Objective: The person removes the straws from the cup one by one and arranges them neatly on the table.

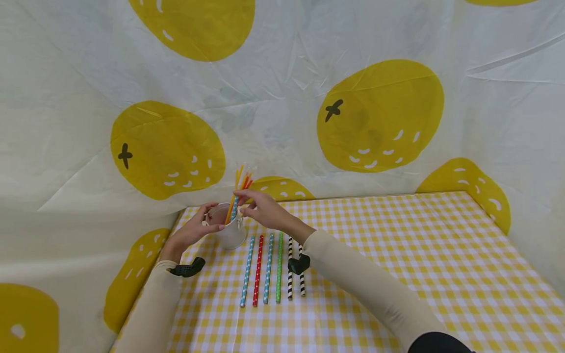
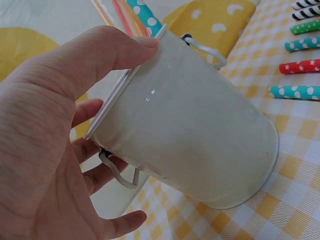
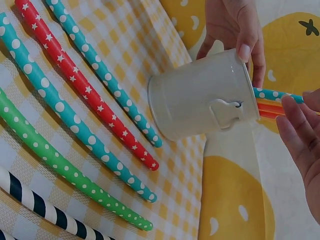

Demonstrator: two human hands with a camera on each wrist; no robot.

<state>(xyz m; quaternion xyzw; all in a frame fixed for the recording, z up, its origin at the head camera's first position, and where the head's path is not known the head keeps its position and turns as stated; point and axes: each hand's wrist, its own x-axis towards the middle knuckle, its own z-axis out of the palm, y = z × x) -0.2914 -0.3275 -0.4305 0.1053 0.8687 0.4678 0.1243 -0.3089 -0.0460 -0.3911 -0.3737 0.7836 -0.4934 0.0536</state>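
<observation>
A white metal bucket [image 1: 231,238] with small side handles stands at the back left of the table. My left hand [image 1: 194,232] holds it by the rim, the thumb [image 2: 135,50] lying along the near side of the edge. Inside lean several orange and red straws [image 1: 241,180], with a blue polka-dot straw [image 3: 275,94] among them. My right hand [image 1: 265,208] pinches the blue straw above the rim; its lower end is hidden within the bucket.
A row of paper straws lies beside the bucket: blue dotted [image 1: 247,272], red starred [image 1: 258,269], another blue dotted [image 1: 268,269], green dotted [image 1: 279,267], and two black-and-white striped [image 1: 290,289]. Yellow checked cloth [image 1: 397,245] covers the table; a fruit-print curtain [image 1: 282,137] hangs close behind.
</observation>
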